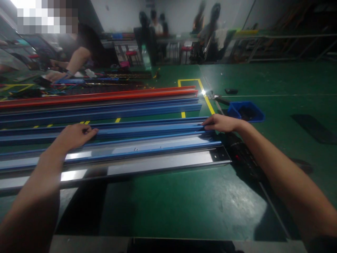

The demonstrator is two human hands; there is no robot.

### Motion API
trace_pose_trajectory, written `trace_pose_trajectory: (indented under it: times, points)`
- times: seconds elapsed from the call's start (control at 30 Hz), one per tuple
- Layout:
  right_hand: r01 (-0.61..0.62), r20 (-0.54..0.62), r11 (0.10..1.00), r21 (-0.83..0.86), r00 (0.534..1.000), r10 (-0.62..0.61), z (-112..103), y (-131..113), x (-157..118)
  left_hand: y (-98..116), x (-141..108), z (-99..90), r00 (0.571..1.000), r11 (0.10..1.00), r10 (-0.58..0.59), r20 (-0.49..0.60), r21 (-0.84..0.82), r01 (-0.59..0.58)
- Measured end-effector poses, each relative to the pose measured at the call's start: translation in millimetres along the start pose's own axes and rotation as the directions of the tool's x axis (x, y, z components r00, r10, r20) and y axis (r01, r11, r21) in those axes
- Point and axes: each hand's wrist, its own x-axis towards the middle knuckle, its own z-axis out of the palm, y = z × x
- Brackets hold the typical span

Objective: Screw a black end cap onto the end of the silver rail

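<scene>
Several long metal channels lie side by side across the green table. My left hand [76, 135] rests with curled fingers on a blue channel [147, 130], its fingertips at the far edge. At that channel's right end, my right hand [221, 123] grips the rim between thumb and fingers. Nearer to me lie a blue-edged channel [158, 144] with small holes and a silver channel [163, 163] with a dark right end. Beneath my right forearm is a dark power tool [240, 151] with a small red light, partly hidden by the arm.
Beyond lie another blue channel [131, 110] and orange-red channels [131, 94]. At the right stand a blue bin [259, 114] with dark small parts and a black flat object [314, 128]. A co-worker's arm [76, 61] reaches over wires at the far left. Yellow tape [207, 102] marks the table.
</scene>
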Motion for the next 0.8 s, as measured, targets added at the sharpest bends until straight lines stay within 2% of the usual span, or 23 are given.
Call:
trace_pose_trajectory:
  times: [0.17,0.57,0.8]
  points:
    - [0.008,0.01,0.999,0.033,1.0,-0.008,-0.3,1.7,0.7,0.3,0.4,-0.3,1.0,1.0,-0.017,0.019,0.013,0.017]
    - [-0.007,0.004,0.999,0.048,1.0,0.007,0.3,3.4,0.6,-4.7,4.1,4.8,0.997,0.997,0.07,-0.025,0.016,-0.07]
    - [0.01,0.027,0.999,0.038,1.0,-0.011,-0.2,2.0,0.1,-1.1,4.0,2.5,0.999,0.999,0.046,-0.017,0.02,-0.046]
